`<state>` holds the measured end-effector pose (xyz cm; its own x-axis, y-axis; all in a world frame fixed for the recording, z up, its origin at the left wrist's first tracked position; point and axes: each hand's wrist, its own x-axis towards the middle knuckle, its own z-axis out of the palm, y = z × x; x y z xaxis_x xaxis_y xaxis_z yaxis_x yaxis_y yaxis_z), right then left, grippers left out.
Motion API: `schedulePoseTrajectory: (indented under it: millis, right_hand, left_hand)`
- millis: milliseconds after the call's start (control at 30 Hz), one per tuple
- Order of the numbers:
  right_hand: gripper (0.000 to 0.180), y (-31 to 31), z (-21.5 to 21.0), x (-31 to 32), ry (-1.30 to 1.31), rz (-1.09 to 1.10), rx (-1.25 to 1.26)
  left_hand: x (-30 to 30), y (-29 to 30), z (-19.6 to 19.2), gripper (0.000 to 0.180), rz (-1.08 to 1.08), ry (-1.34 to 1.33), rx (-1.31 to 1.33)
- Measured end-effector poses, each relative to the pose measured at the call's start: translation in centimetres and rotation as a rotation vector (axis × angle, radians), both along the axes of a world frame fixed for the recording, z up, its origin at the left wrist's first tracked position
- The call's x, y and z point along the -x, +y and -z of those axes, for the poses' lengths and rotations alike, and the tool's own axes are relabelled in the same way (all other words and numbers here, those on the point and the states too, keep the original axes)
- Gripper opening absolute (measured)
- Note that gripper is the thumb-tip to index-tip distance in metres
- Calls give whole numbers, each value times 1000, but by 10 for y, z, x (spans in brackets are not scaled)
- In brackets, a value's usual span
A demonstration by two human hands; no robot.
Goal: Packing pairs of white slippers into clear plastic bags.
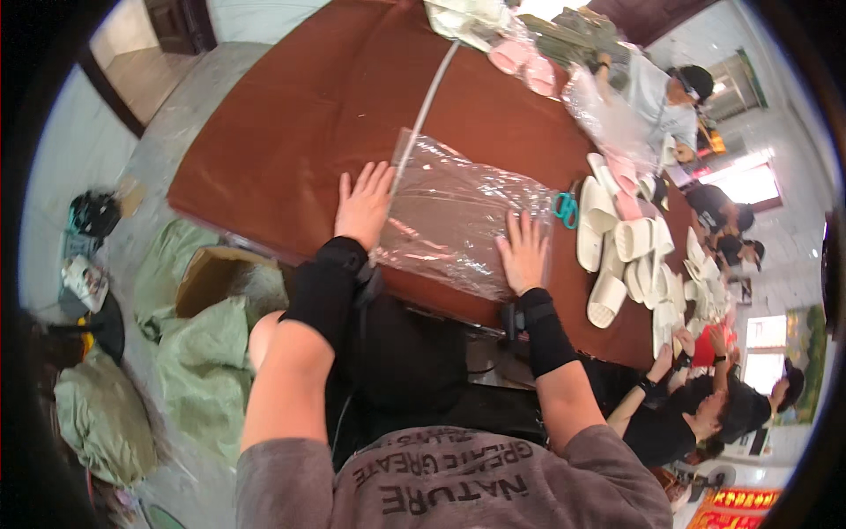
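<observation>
Clear plastic bag (458, 216) lies flat on the brown worktop (291, 115), near its front edge. Your left hand (363, 204) presses its left edge, grip wide, fingers spread, holding nothing. Your right hand (522, 254) is flat on the bag's right part, grip also wide and empty. To smooth it well, keep both palms flat and push air outward evenly; don't drag the film. Mind the teal scissors (565, 208) and white slippers (617, 256) just beside your right hand.

clear plastic bag (458, 216) flat on table (291, 132)
</observation>
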<state>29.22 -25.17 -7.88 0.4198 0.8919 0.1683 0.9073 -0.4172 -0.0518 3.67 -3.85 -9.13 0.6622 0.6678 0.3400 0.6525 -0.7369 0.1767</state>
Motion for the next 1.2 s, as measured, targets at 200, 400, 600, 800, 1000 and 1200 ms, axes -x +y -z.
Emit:
schedulePoseTrajectory:
  millis: [200,400,600,800,1000,1200]
  right_hand:
    - [57,6,1,13,-139,-31,128]
    - [56,-14,13,-28,-102,18,47]
    - [55,5,11,-19,-18,-35,20]
    - [52,15,37,-20,6,-157,14]
    - [50,2,28,-48,-36,-188,62]
    - [46,3,18,-47,11,-522,42]
  left_hand:
    - [36,19,-3,36,212,-336,612]
    - [175,20,-112,26,259,-781,685]
    - [444,-82,137,24,-542,-411,887]
    - [543,-292,336,30,-983,-466,1489]
    - [496,-288,339,33,-1240,152,578]
    - [574,-240,304,35,-1488,-178,716]
